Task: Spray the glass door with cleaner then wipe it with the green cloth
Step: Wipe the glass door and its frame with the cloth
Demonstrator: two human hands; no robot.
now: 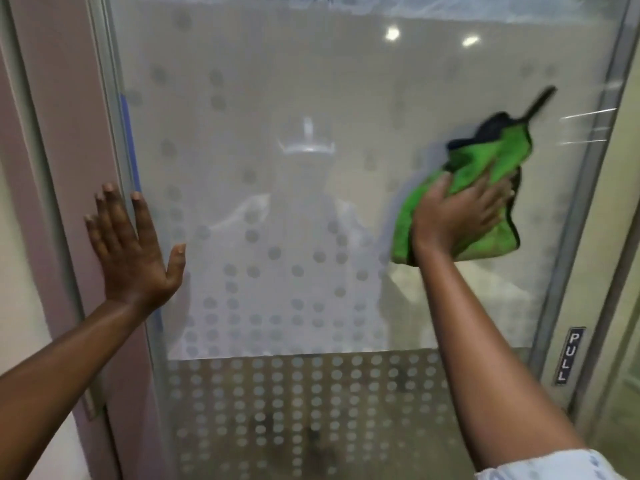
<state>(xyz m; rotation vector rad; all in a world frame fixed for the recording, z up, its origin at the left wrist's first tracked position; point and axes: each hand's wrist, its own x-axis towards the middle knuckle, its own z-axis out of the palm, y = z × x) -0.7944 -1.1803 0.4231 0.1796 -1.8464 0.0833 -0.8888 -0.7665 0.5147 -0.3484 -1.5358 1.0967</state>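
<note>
The glass door (294,98) fills the view, frosted with rows of grey dots and a faint reflection of a person in its middle. My right hand (453,213) presses the green cloth (485,174) flat against the glass on the right side, at about mid height. The cloth has a dark edge and is blurred by motion. My left hand (131,247) lies flat with fingers spread on the door's left edge, overlapping the metal frame (104,116). No spray bottle is in view.
A pinkish door post (52,168) stands left of the frame. A small black "PULL" label (569,355) sits on the right metal frame, low down. Ceiling lights reflect in the upper glass (393,32).
</note>
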